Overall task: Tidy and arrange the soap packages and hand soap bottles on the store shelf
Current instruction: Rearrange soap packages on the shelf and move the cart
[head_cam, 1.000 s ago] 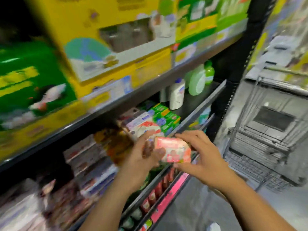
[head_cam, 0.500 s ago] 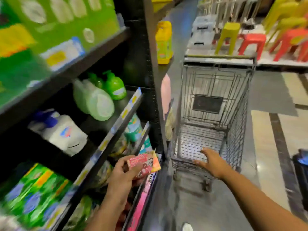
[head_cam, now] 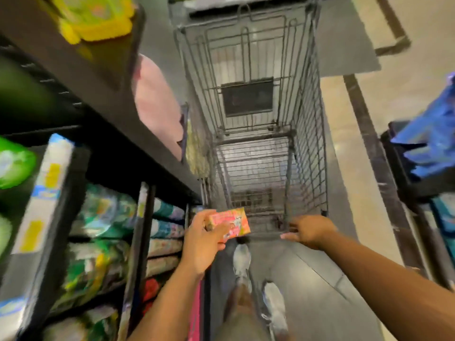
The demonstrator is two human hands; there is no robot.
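Left hand [head_cam: 202, 242] grips pink-orange soap package [head_cam: 231, 223]. Right hand [head_cam: 310, 231] holds near rim of grey wire shopping cart [head_cam: 310, 143]. Step looks like relocating package. Next: needs matching slot on dark store shelf [head_cam: 98, 77], left of hand.

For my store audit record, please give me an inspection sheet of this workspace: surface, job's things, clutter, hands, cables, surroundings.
Surface: dark shelf unit on the left, blurred green packs on lower levels.
Job's things: pink-orange soap package, off the shelf, in hand.
Clutter: yellow container on the upper shelf.
Hands: left hand grips the soap package; right hand at the wire cart near rim, grip unclear.
Cables: nothing seen.
Surroundings: wire cart ahead; blue packs at right.
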